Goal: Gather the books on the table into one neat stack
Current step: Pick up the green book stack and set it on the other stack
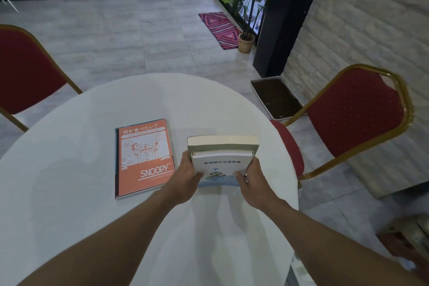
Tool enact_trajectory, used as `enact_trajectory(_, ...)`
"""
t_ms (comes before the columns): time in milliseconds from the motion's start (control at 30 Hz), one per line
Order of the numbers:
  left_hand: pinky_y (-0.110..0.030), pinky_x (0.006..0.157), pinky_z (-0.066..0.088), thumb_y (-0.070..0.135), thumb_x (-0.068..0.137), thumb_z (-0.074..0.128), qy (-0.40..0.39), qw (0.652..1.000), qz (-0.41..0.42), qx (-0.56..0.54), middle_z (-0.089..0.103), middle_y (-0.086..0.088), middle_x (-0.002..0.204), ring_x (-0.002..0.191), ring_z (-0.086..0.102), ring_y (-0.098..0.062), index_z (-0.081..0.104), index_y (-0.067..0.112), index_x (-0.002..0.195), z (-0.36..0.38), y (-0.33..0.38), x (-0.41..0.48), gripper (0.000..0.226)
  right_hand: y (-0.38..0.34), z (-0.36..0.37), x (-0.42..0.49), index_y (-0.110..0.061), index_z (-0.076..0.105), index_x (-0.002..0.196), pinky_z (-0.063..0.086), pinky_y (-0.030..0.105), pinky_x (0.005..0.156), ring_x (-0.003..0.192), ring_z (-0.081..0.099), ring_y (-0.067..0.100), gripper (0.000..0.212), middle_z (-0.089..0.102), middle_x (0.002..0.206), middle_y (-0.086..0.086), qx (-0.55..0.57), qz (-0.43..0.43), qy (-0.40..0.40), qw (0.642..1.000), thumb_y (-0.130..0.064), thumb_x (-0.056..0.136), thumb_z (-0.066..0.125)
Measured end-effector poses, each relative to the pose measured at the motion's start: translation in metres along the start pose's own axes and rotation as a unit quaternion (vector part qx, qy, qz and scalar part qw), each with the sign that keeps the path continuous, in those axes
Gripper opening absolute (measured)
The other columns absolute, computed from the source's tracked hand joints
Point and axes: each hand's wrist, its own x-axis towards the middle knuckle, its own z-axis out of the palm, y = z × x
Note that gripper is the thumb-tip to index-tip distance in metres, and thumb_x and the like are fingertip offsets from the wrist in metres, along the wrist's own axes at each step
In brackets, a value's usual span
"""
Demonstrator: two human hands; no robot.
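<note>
Head view shows your left hand (185, 175) and right hand (249, 180) clamped on opposite sides of a small white book (220, 167), thumbs pressing its cover, fingers wrapped under the edges. That white book sits on top of a thicker green-covered book (224, 145), whose cream page block faces away from you; the two appear to be held together as a pair, raised or tipped just above the white round table (92, 227), though you cannot tell from here whether the lower edge touches the cloth.

To do this step well, I judge you should square the two volumes first: press both palms inward so the near edges line up, since the white one is narrower and could slide off the green one. Keep the pair level as you carry it left, then lower it onto the orange notebook (144, 158), which lies flat just beside your left hand. The notebook is the widest of the three, so it makes the sounder base; centre the pair on it rather than letting them overhang.

The notebook's cover reads "SNOOPY" in white capitals near the bottom, with a Japanese line across the top, 何か食べたい?, above a line drawing. The white book carries a row of Chinese characters, 泰国部分法律简编, over a blue illustration.
</note>
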Motion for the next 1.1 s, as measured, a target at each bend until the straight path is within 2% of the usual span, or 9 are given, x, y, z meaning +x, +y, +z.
enact_trajectory(133, -0.021, 0.103, 0.038, 0.009, 0.096, 0.050, 0.000, 1.000, 0.005, -0.001, 0.036, -0.004, 0.131, 0.116, 0.041, -0.011, 0.027, 0.014, 0.146, -0.002, 0.001, 0.000, 0.056, 0.002, -0.003, 0.002, -0.018, 0.030, 0.133, 0.050, 0.017, 0.095, 0.118, 0.048, 0.011, 0.041, 0.043, 0.125, 0.001, -0.002, -0.006, -0.006, 1.000, -0.013, 0.099, 0.054)
enact_trajectory(233, -0.021, 0.100, 0.039, 0.008, 0.095, 0.051, 0.002, 1.000, -0.002, -0.016, 0.036, -0.004, 0.132, 0.118, 0.041, -0.013, 0.028, 0.015, 0.145, -0.002, 0.002, 0.000, 0.056, 0.001, -0.001, -0.001, -0.016, 0.031, 0.132, 0.047, 0.008, 0.086, 0.118, 0.048, 0.011, 0.040, 0.042, 0.124, 0.002, -0.001, -0.008, -0.001, 1.000, -0.012, 0.099, 0.052)
enact_trajectory(367, -0.024, 0.103, 0.040, 0.008, 0.095, 0.050, -0.004, 1.000, 0.006, -0.007, 0.035, -0.003, 0.130, 0.116, 0.039, -0.009, 0.026, 0.015, 0.146, -0.005, 0.004, 0.003, 0.056, 0.000, -0.004, 0.002, -0.016, 0.030, 0.135, 0.048, 0.017, 0.095, 0.115, 0.047, 0.009, 0.042, 0.042, 0.124, 0.002, 0.002, -0.009, -0.002, 1.000, -0.013, 0.099, 0.052)
enact_trajectory(567, -0.030, 0.103, 0.045, 0.008, 0.095, 0.052, -0.007, 1.000, -0.004, -0.003, 0.037, -0.004, 0.133, 0.117, 0.040, -0.010, 0.027, 0.017, 0.145, -0.006, 0.001, 0.002, 0.056, -0.002, -0.002, -0.001, -0.013, 0.033, 0.133, 0.043, 0.002, 0.085, 0.113, 0.047, 0.010, 0.038, 0.041, 0.122, 0.002, 0.001, -0.017, -0.002, 1.000, -0.010, 0.100, 0.051)
enact_trajectory(700, -0.025, 0.102, 0.045, 0.007, 0.095, 0.052, -0.001, 1.000, 0.002, -0.013, 0.037, -0.003, 0.135, 0.118, 0.038, -0.008, 0.026, 0.017, 0.146, -0.006, 0.005, 0.000, 0.057, -0.001, -0.003, -0.002, -0.016, 0.034, 0.132, 0.047, 0.013, 0.092, 0.114, 0.048, 0.008, 0.038, 0.042, 0.123, 0.003, 0.007, -0.019, 0.000, 1.000, -0.012, 0.099, 0.052)
enact_trajectory(800, -0.023, 0.102, 0.044, 0.007, 0.096, 0.051, 0.003, 1.000, 0.007, -0.015, 0.036, -0.004, 0.135, 0.119, 0.037, -0.007, 0.026, 0.016, 0.146, -0.006, 0.008, -0.002, 0.057, -0.001, -0.001, -0.004, -0.014, 0.034, 0.134, 0.045, 0.006, 0.088, 0.108, 0.048, -0.001, 0.038, 0.041, 0.122, 0.001, 0.004, -0.024, 0.000, 1.000, -0.011, 0.100, 0.051)
enact_trajectory(867, -0.027, 0.105, 0.044, 0.007, 0.096, 0.052, -0.005, 1.000, 0.009, -0.007, 0.036, -0.004, 0.136, 0.119, 0.036, -0.007, 0.025, 0.015, 0.147, -0.008, 0.007, -0.001, 0.058, -0.003, -0.002, -0.002, -0.014, 0.034, 0.133, 0.044, 0.004, 0.087, 0.107, 0.048, -0.001, 0.038, 0.041, 0.120, 0.000, 0.004, -0.022, -0.004, 1.000, -0.011, 0.099, 0.051)
enact_trajectory(1033, -0.030, 0.105, 0.045, 0.007, 0.096, 0.053, 0.000, 1.000, 0.007, -0.010, 0.038, -0.002, 0.133, 0.119, 0.037, -0.007, 0.026, 0.015, 0.146, -0.008, 0.009, -0.002, 0.058, -0.001, -0.003, -0.004, -0.016, 0.035, 0.133, 0.049, 0.024, 0.098, 0.112, 0.048, 0.008, 0.037, 0.041, 0.120, -0.001, 0.000, -0.020, -0.001, 1.000, -0.014, 0.100, 0.051)
enact_trajectory(1100, -0.031, 0.105, 0.045, 0.007, 0.096, 0.053, 0.000, 1.000, 0.003, -0.010, 0.038, 0.000, 0.131, 0.118, 0.038, -0.007, 0.026, 0.015, 0.146, -0.007, 0.009, -0.003, 0.057, -0.002, -0.002, -0.005, -0.015, 0.034, 0.133, 0.050, 0.024, 0.097, 0.112, 0.048, 0.007, 0.037, 0.040, 0.119, -0.002, 0.000, -0.016, -0.006, 1.000, -0.014, 0.100, 0.051)
